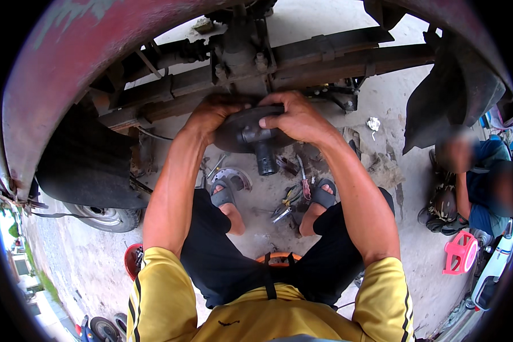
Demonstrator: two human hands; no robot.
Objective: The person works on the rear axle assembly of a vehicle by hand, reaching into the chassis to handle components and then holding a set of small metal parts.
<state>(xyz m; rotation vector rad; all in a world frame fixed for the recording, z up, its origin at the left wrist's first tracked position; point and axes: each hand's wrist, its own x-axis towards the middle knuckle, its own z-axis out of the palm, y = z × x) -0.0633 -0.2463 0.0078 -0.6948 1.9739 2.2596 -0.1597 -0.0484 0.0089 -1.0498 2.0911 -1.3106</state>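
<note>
A dark round metal plate [228, 134] with a thick black stub shaft [265, 159] sticking out toward me sits in front of the leaf springs [194, 84]. My left hand [208, 117] is closed at its upper left edge, with the fingers partly hidden behind it. On the other side my right hand [296, 118] grips the rim, thumb on the near face and fingers over the top. Whether the plate is fixed to the axle behind it, I cannot tell. Large bolts [261, 62] clamp the springs above my hands.
Between my sandalled feet lie a screwdriver [306, 185], several tools and a curved metal piece [233, 176]. Black mud flaps [453, 94] hang under the red bodywork [57, 74]. To the right, another person [484, 176] is near a pink stool [460, 252]. At left is a red bowl [132, 261].
</note>
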